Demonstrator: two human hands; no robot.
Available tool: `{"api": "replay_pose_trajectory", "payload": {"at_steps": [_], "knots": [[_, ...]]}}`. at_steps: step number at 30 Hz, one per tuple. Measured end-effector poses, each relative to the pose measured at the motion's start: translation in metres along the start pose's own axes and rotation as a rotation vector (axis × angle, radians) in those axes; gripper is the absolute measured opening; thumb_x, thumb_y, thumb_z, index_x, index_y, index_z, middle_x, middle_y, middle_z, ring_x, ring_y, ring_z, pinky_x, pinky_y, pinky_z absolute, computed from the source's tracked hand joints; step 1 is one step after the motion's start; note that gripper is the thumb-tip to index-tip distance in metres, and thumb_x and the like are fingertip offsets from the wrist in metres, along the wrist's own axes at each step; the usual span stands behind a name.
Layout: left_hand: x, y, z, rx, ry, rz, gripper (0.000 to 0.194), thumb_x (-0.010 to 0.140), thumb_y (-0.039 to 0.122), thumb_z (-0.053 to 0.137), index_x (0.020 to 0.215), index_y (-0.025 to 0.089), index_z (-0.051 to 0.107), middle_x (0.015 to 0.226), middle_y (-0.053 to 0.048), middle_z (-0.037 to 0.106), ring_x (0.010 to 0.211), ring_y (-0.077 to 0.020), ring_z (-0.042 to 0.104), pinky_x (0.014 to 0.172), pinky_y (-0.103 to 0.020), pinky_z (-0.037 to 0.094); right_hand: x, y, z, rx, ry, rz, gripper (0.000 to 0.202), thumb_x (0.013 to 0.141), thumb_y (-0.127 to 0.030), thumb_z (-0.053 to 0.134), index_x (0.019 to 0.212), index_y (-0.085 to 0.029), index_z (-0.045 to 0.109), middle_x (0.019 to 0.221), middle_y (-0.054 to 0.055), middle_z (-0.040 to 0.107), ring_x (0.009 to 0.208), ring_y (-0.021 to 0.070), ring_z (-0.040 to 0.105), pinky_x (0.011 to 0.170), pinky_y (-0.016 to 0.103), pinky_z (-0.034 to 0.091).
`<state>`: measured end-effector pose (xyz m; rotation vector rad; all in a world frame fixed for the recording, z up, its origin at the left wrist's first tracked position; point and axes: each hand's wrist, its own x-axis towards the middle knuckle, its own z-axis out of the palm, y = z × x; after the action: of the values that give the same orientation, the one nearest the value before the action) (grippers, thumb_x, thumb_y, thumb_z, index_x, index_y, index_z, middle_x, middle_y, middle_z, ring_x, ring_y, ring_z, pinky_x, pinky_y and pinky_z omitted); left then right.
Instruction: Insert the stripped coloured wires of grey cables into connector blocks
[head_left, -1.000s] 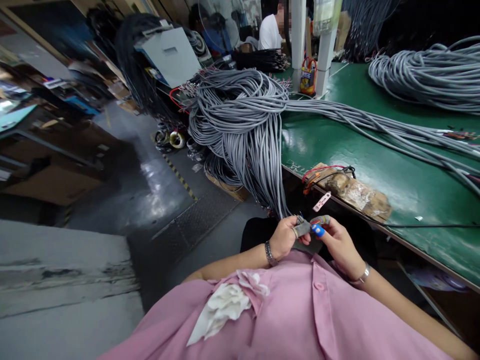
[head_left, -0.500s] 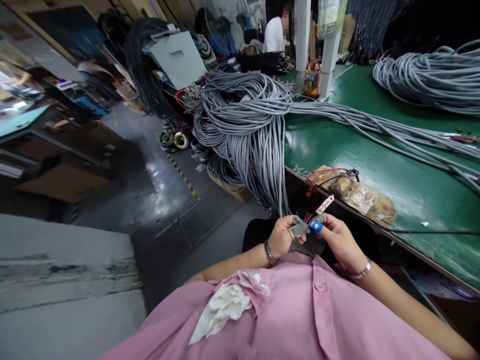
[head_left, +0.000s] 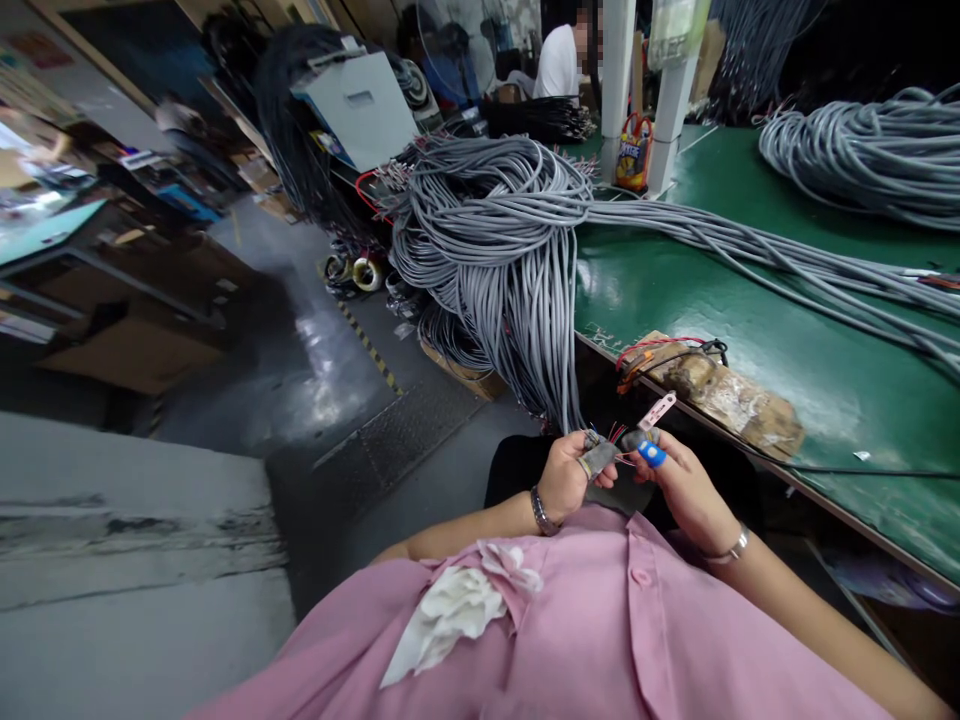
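Observation:
My left hand (head_left: 564, 478) is closed in a pinch, with grey tape on its thumb and fingertips. Between its fingers are thin coloured wires (head_left: 616, 433), red and dark strands fanning out at the top. My right hand (head_left: 684, 485), a blue wrap round its thumb, is closed at the other end of these fine wires, a short gap from the left. Just beyond the right fingertips a flat pinkish-white strip (head_left: 658, 411) with dark marks sticks up; whether it is held I cannot tell. Grey cables (head_left: 559, 370) hang down right behind my left hand.
A large heap of grey cable (head_left: 487, 200) drapes over the corner of the green table (head_left: 637, 290). On the table's near edge lies a worn wooden block (head_left: 757, 405) with red and black leads. Another cable coil (head_left: 870, 160) is at right. A person (head_left: 556, 62) sits at the back.
My right hand has drawn a little to the right, away from my left, so the gap between them is wider and thin wires show across it. The whole view has shifted slightly.

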<state>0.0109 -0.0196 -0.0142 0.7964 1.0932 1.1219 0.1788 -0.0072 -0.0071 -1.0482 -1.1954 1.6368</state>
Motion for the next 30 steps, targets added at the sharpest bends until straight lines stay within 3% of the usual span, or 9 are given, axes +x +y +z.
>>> {"api": "replay_pose_trajectory", "payload": {"at_steps": [10,16,21,30], "knots": [[0.000,0.001,0.001,0.023,-0.036,0.049,0.032,0.073,0.044,0.069,0.069,0.014,0.058,0.055,0.000,0.061,0.044,-0.0084,0.052,0.044,-0.020,0.041,0.008,-0.007,0.009,0.266,-0.080,0.122,0.026,0.077,-0.040,0.069,0.092,-0.019,0.065,0.078,0.003,0.062,0.066,0.0135,0.052,0.061,0.026,0.040],[-0.001,0.001,0.004,0.112,-0.072,0.062,0.032,0.075,0.043,0.067,0.068,0.014,0.057,0.055,0.000,0.060,0.046,-0.0087,0.053,0.046,-0.021,0.042,0.010,-0.004,0.010,0.199,0.036,0.087,0.023,0.072,-0.036,0.075,0.078,-0.017,0.063,0.068,-0.001,0.059,0.058,0.0108,0.047,0.057,0.025,0.037],[-0.001,0.000,0.004,0.104,-0.030,0.072,0.031,0.076,0.042,0.066,0.068,0.014,0.057,0.056,-0.001,0.061,0.045,-0.0086,0.053,0.046,-0.020,0.041,0.005,0.001,0.012,0.156,0.099,0.037,0.022,0.074,-0.036,0.074,0.073,-0.018,0.062,0.064,-0.002,0.057,0.057,0.0098,0.045,0.056,0.024,0.035],[-0.002,0.001,0.006,0.074,-0.033,0.059,0.031,0.074,0.042,0.068,0.067,0.014,0.057,0.054,0.000,0.060,0.044,-0.0083,0.051,0.044,-0.020,0.040,0.007,-0.001,0.013,0.191,0.077,0.081,0.022,0.074,-0.037,0.073,0.079,-0.018,0.064,0.069,-0.001,0.059,0.059,0.0106,0.047,0.056,0.024,0.036]]}}
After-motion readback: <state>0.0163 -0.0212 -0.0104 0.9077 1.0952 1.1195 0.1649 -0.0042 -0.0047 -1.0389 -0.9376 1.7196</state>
